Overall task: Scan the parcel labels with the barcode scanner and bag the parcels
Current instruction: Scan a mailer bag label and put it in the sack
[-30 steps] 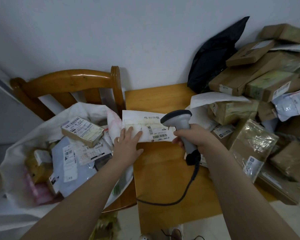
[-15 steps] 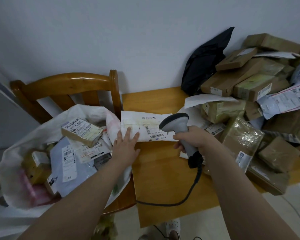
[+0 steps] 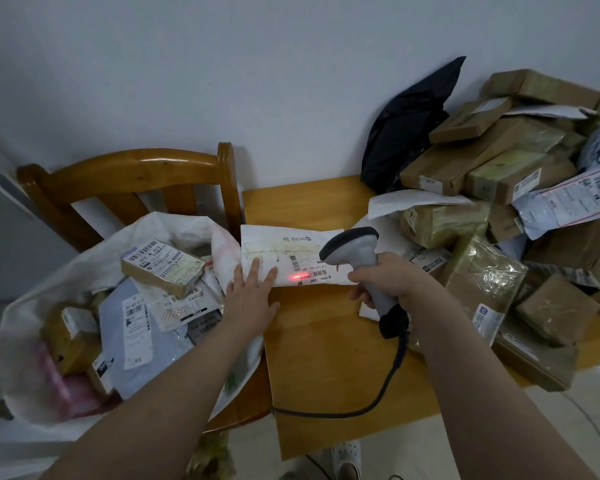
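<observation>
On the table (image 3: pixel 326 358), a red beam (image 3: pixel 297 277) now lights the label (image 3: pixel 313 271) on the white parcel (image 3: pixel 274 245). Left hand (image 3: pixel 250 299) presses it flat, fingers straight; right hand (image 3: pixel 385 278) grips the scanner (image 3: pixel 352 245) beside piled boxes (image 3: pixel 482 168).

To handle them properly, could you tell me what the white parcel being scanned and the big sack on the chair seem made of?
White parcel: probably a matte paper or thin plastic mailer; it lies flat, creased and yellow-stained, under the left hand. Sack: likely woven plastic, faintly translucent; its limp rim folds and slumps around the parcels.
</observation>
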